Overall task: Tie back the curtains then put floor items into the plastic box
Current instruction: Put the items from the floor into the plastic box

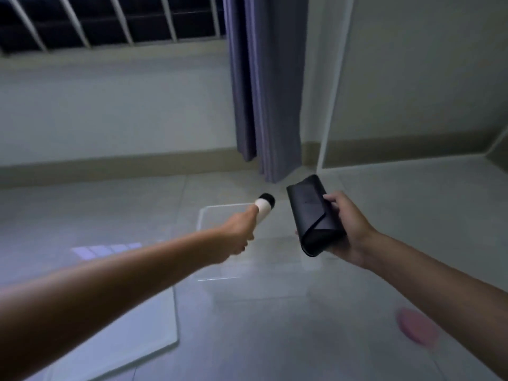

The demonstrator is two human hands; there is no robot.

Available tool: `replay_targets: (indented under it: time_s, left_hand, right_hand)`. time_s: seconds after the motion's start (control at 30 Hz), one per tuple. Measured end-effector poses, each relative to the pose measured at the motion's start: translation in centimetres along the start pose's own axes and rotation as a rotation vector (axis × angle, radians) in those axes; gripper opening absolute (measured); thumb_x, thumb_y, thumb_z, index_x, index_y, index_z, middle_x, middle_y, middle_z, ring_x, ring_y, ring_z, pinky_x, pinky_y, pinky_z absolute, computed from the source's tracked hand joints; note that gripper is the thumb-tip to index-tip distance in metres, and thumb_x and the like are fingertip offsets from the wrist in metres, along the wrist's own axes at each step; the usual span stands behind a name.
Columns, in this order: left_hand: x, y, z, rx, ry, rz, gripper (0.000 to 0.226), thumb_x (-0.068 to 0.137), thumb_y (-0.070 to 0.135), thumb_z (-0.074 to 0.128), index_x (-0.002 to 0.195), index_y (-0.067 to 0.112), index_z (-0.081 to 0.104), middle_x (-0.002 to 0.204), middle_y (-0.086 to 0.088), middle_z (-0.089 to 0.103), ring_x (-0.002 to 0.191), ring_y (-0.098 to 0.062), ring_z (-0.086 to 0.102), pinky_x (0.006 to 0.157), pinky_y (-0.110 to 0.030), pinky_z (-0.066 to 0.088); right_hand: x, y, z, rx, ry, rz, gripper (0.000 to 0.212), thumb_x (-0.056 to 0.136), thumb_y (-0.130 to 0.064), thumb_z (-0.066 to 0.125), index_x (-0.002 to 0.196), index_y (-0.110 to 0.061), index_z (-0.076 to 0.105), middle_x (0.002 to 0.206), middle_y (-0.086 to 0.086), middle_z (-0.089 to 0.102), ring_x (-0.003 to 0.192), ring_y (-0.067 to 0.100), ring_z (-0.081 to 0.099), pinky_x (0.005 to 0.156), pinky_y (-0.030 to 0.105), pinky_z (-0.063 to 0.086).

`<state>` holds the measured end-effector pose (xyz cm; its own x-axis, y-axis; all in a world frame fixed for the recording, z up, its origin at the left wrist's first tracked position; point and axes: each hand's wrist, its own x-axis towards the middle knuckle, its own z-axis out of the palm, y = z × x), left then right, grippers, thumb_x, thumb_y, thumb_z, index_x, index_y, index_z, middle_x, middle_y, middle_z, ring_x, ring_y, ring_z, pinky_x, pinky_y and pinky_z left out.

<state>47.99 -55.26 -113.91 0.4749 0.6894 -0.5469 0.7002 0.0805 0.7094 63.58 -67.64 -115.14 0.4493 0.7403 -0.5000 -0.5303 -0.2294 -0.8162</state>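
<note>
Both bare forearms reach in from the bottom edge, cut off at the frame. Below the left forearm a clear flat lid (154,339) lies on the pale tiled floor (275,339), its edges faint. Under and between the hands sits the clear plastic box (204,215), so transparent and blurred that only parts of its rim read; its contents cannot be made out. Beyond the hands a grey-blue curtain (264,86) hangs straight to the floor beside a barred window (110,20). The right hand (350,229) grips a black folded pouch (312,215) above the box. Below the right forearm lies a blurred pink round thing (416,327). The left hand (239,232) is wrapped around a white tube with a black cap (263,206), held over the box.
</note>
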Motion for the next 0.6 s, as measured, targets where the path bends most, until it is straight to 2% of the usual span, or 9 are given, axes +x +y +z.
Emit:
replay_targets:
  time_s: [0.07,0.13,0.2,0.27,0.37,0.43,0.53,0.6]
  left_hand:
    - [0.7,-1.5,-0.2,-0.018,0.001,-0.063,0.045,0.098,0.045,0.036,0.117,0.006,0.049,0.083,-0.006,0.051,0.061,-0.015,0.041,0.053,-0.022,0.035]
    - [1.4,-2.7,-0.4,-0.034,-0.033,-0.099,0.047,0.095,0.040,0.044,0.126,0.005,0.047,0.092,-0.005,0.052,0.068,-0.014,0.049,0.056,-0.019,0.042]
    - [2.4,-3.6,-0.5,-0.089,-0.038,-0.148,0.048,0.090,0.040,0.053,0.125,0.009,0.045,0.097,-0.003,0.054,0.079,-0.018,0.056,0.067,-0.023,0.045]
    - [3.3,-4.2,-0.3,-0.082,-0.005,-0.161,0.048,0.088,0.039,0.058,0.125,0.013,0.043,0.107,-0.006,0.055,0.091,-0.023,0.059,0.077,-0.030,0.047]
    - [4.7,-4.6,0.2,-0.048,0.023,-0.164,0.042,0.094,0.023,0.049,0.133,0.007,0.040,0.121,-0.013,0.052,0.108,-0.030,0.055,0.093,-0.038,0.047]
    - [5.6,-4.7,0.5,-0.009,0.031,-0.160,0.039,0.095,0.015,0.041,0.133,0.007,0.040,0.124,-0.015,0.051,0.114,-0.032,0.052,0.099,-0.040,0.044]
    - [6.7,-5.1,1.1,0.019,0.037,-0.159,0.036,0.096,0.012,0.038,0.131,0.007,0.041,0.125,-0.015,0.049,0.116,-0.033,0.049,0.102,-0.042,0.042]
    - [7.5,-5.5,1.5,-0.010,0.008,-0.167,0.034,0.096,0.009,0.038,0.130,0.004,0.041,0.122,-0.016,0.048,0.110,-0.033,0.051,0.098,-0.044,0.046]
  right_hand:
    - [0.9,0.5,0.8,-0.018,-0.045,0.030,0.031,0.088,-0.036,0.052,0.102,-0.010,0.064,0.099,0.016,0.064,0.096,0.033,0.059,0.101,0.050,0.042]
    - [1.6,1.2,1.5,-0.113,-0.092,0.041,0.037,0.087,-0.043,0.061,0.107,-0.012,0.065,0.098,0.013,0.069,0.091,0.029,0.064,0.091,0.044,0.050]
    - [2.1,1.9,2.0,-0.240,-0.077,0.043,0.040,0.085,-0.042,0.068,0.112,-0.013,0.063,0.099,0.010,0.072,0.086,0.025,0.068,0.074,0.035,0.055]
    - [2.8,2.8,2.3,-0.386,0.021,0.016,0.039,0.086,-0.039,0.068,0.113,-0.014,0.059,0.101,0.010,0.071,0.087,0.027,0.068,0.073,0.035,0.055]
    - [4.3,3.9,2.6,-0.566,0.154,0.025,0.040,0.088,-0.043,0.062,0.113,-0.011,0.058,0.102,0.011,0.068,0.092,0.030,0.066,0.084,0.039,0.053]
    - [5.1,4.3,2.9,-0.627,0.211,0.063,0.045,0.091,-0.046,0.056,0.114,-0.008,0.056,0.106,0.011,0.065,0.097,0.031,0.063,0.089,0.039,0.051]
    - [6.6,4.9,3.2,-0.702,0.279,0.067,0.042,0.095,-0.042,0.051,0.117,-0.006,0.053,0.109,0.010,0.060,0.102,0.031,0.058,0.085,0.036,0.047]
    - [7.6,5.6,3.4,-0.779,0.293,0.057,0.039,0.097,-0.036,0.051,0.118,-0.004,0.053,0.109,0.012,0.060,0.100,0.031,0.058,0.082,0.034,0.045]
